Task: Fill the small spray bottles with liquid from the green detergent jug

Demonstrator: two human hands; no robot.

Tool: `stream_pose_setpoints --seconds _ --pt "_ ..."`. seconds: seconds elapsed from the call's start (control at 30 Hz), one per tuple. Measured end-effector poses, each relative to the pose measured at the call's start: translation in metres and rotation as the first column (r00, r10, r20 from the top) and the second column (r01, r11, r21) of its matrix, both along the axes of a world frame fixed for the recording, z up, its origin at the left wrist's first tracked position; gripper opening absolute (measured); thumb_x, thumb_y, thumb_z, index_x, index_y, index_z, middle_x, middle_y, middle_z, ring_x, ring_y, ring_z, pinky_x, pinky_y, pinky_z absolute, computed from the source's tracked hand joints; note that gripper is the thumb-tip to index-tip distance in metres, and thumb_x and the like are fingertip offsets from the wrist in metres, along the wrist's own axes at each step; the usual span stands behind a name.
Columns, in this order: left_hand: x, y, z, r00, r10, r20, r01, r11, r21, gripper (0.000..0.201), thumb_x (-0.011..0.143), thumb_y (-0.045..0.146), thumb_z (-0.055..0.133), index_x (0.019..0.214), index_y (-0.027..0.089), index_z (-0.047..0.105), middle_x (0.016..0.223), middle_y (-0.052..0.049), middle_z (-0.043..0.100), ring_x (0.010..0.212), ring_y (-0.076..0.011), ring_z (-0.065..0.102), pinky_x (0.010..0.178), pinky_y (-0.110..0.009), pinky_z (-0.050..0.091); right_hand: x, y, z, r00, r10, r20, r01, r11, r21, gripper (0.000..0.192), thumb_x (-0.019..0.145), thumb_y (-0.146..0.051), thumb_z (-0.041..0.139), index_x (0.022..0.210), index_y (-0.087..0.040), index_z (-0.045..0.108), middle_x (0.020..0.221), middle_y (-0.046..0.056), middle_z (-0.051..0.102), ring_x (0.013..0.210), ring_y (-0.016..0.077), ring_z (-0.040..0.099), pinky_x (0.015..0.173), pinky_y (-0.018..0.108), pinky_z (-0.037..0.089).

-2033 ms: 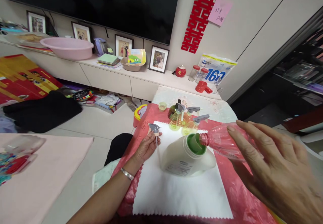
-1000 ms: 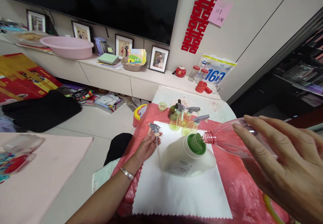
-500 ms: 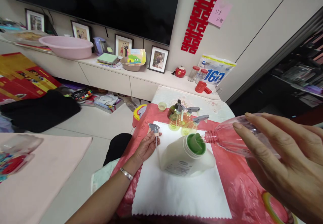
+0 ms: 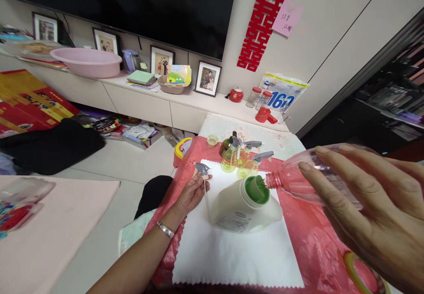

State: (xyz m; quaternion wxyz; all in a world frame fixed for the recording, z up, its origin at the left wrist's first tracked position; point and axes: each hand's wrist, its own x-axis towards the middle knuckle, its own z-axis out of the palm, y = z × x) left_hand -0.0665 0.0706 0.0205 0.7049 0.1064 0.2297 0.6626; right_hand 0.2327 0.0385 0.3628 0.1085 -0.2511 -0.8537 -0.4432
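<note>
My left hand [image 4: 193,194] pinches a grey spray trigger head [image 4: 201,169], whose thin clear tube hangs down beside a large whitish jug [image 4: 228,210]. My right hand [image 4: 371,205] is wrapped over a clear plastic bottle [image 4: 294,175] tipped almost onto its side. The bottle's threaded mouth rests at or close to the green spout [image 4: 256,190] in the jug's opening; whether they touch, I cannot tell. Upright on a white scalloped mat [image 4: 238,258] stands the jug. Behind it are several spray bottles [image 4: 231,156] with yellowish liquid and grey triggers.
Red plastic sheeting [image 4: 318,241] covers the table under the mat. A roll of tape [image 4: 361,272] lies at the lower right, and a small round dish [image 4: 212,140] sits at the far left corner. Left stands a pink-topped table [image 4: 73,223]; a cabinet [image 4: 139,102] runs along the wall.
My right hand and the clear bottle have shifted slightly left and up, with the bottle's mouth nearer the green spout. My left hand with the trigger head stays nearly still.
</note>
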Motion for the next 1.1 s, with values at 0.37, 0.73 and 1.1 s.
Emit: stream_pose_setpoints --seconds 0.37,0.73,1.1 --pt "0.0 0.0 -0.001 1.0 -0.002 -0.014 0.002 1.0 0.005 0.034 0.081 0.019 0.086 0.106 0.018 0.062 0.106 -0.007 0.077 0.078 -0.0112 0.072 0.079 -0.026 0.059 -0.013 -0.002 0.002 0.987 0.144 0.076 -0.145 0.989 0.016 0.047 0.102 0.005 0.041 0.146 -0.008 0.049 0.138 0.02 0.059 0.118 0.0383 0.062 0.089 0.053 0.045" --pt "0.001 0.0 0.001 1.0 0.016 -0.021 -0.016 1.0 -0.002 0.034 0.08 0.02 0.087 0.101 0.018 0.061 0.105 -0.008 0.079 0.076 -0.0112 0.073 0.077 -0.025 0.06 -0.014 0.001 -0.001 0.976 0.188 0.106 -0.19 0.982 0.005 0.054 0.098 0.003 0.053 0.148 -0.017 0.051 0.155 0.014 0.045 0.127 0.0311 0.057 0.105 0.055 0.039" --pt "0.0 0.002 -0.003 1.0 0.012 0.003 -0.012 1.0 0.001 0.032 0.081 0.017 0.085 0.1 0.018 0.06 0.107 -0.008 0.078 0.078 -0.0121 0.074 0.079 -0.026 0.06 -0.022 0.003 0.008 0.957 0.247 0.149 -0.248 0.969 -0.014 0.045 0.102 0.004 0.037 0.139 -0.013 0.056 0.146 0.014 0.054 0.122 0.0272 0.06 0.112 0.054 0.035"
